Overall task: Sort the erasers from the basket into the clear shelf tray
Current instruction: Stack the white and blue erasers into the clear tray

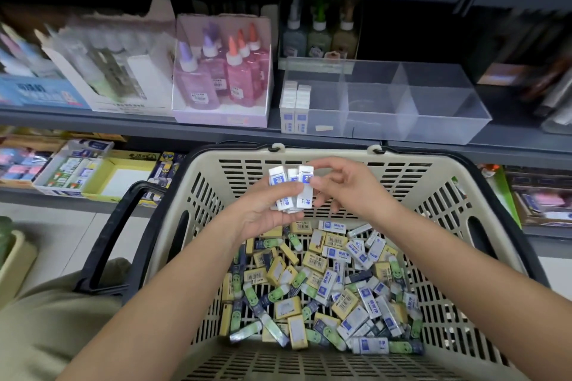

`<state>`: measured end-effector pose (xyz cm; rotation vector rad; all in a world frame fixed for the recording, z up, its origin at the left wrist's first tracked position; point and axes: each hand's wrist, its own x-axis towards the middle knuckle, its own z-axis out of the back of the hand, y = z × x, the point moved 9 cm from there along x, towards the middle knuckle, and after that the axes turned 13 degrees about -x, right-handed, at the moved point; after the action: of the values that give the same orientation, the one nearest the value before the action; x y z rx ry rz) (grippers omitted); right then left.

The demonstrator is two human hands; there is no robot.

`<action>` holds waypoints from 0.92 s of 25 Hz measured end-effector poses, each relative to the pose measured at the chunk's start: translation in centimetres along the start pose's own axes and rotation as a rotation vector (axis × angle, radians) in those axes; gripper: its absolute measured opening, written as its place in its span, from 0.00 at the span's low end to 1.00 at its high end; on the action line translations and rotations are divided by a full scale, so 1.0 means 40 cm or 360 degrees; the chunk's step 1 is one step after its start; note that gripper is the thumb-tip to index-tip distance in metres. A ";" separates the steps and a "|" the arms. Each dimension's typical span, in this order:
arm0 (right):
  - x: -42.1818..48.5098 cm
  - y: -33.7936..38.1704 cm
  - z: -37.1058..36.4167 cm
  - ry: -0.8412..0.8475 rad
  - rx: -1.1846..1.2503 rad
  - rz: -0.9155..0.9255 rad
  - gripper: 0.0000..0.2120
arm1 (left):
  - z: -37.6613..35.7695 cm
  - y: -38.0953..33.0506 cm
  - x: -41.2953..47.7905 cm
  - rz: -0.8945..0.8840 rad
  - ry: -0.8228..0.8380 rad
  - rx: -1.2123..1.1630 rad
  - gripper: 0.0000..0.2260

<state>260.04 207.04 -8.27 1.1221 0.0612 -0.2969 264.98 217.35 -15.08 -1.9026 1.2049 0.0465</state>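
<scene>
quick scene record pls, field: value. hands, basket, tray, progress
left hand: grips a bunch of white-and-blue erasers above the basket
right hand: pinches the rightmost eraser of that bunch
basket: beige, holds a mixed pile of white, yellow and green erasers
clear tray: on the shelf, three compartments; stacked white erasers in the leftmost only
progress: most erasers not yet sorted

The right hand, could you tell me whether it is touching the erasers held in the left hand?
Touching. The head view shows the thumb of the right hand against the rightmost of the erasers that the left hand grips.
</scene>
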 end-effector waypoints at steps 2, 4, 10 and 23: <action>0.013 0.002 0.020 -0.0070 0.0006 -0.0085 0.06 | -0.015 -0.008 0.005 -0.0013 0.0005 0.0097 0.17; 0.029 0.001 0.033 -0.0044 -0.0091 -0.0211 0.08 | -0.031 -0.012 0.013 -0.0076 0.0020 0.0304 0.14; 0.052 0.005 0.046 0.0122 -0.0392 -0.0211 0.02 | -0.032 -0.017 0.019 -0.0230 -0.0026 0.0368 0.12; 0.066 0.052 0.104 0.0099 -0.0401 0.0081 0.05 | -0.034 -0.040 -0.002 -0.0226 -0.0088 0.0327 0.13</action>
<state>262.69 203.60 -5.14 0.8813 0.1218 -0.2026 265.61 216.77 -13.18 -1.7892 0.9957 -0.0967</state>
